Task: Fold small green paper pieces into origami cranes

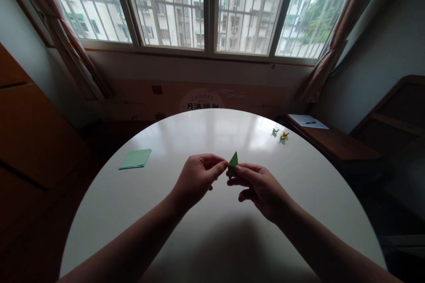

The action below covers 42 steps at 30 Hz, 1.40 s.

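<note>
A small piece of folded green origami paper is held up above the white table, its pointed tip upward. My right hand pinches it between thumb and fingers from the right, covering part of its lower half. From the left, my left hand meets the paper's left edge with thumb and forefinger pressed together. The other fingers of both hands are curled loosely below.
The round white table carries a stack of green paper squares on the left. Several small folded paper figures stand at the back right. Beyond the table's right edge, a wooden surface holds a white sheet and a pen.
</note>
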Each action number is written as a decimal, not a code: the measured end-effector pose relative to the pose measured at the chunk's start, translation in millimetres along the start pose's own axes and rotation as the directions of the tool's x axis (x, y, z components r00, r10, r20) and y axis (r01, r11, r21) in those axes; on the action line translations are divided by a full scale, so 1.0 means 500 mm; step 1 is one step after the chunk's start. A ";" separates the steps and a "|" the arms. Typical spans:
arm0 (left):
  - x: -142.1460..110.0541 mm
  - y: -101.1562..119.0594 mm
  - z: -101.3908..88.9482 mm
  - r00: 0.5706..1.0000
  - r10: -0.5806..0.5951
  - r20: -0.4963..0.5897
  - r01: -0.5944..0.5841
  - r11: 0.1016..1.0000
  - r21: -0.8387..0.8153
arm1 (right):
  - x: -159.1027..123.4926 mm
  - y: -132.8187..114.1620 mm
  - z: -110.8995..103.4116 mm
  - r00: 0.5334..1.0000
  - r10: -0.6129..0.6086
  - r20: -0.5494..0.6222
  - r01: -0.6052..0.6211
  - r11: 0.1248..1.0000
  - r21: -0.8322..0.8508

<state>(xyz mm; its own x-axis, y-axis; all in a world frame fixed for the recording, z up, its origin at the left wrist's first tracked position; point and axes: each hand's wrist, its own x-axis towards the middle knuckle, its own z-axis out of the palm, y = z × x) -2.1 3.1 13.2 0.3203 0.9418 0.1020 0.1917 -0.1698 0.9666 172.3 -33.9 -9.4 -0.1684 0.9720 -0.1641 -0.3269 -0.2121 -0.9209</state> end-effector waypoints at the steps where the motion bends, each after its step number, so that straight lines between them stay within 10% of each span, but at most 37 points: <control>1: -0.001 0.001 0.001 1.000 0.013 0.003 -0.013 1.000 0.024 | -0.001 0.001 0.000 1.000 -0.011 -0.001 0.011 1.000 -0.013; 25: 0.003 0.008 -0.002 0.983 -0.157 0.095 0.165 0.983 -0.083 | -0.001 -0.001 0.009 0.986 -0.157 -0.063 0.140 0.966 -0.219; 42: 0.000 0.003 0.005 0.996 -0.075 0.052 0.076 0.997 -0.019 | -0.001 0.007 0.006 0.977 -0.212 -0.024 0.200 0.948 -0.247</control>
<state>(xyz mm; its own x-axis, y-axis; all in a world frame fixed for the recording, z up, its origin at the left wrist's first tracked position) 0.4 2.2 13.9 0.3528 0.9355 0.0168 0.1977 -0.0921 0.9759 168.3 -35.3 -11.6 -0.0727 0.9970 0.0268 -0.1136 0.0184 -0.9934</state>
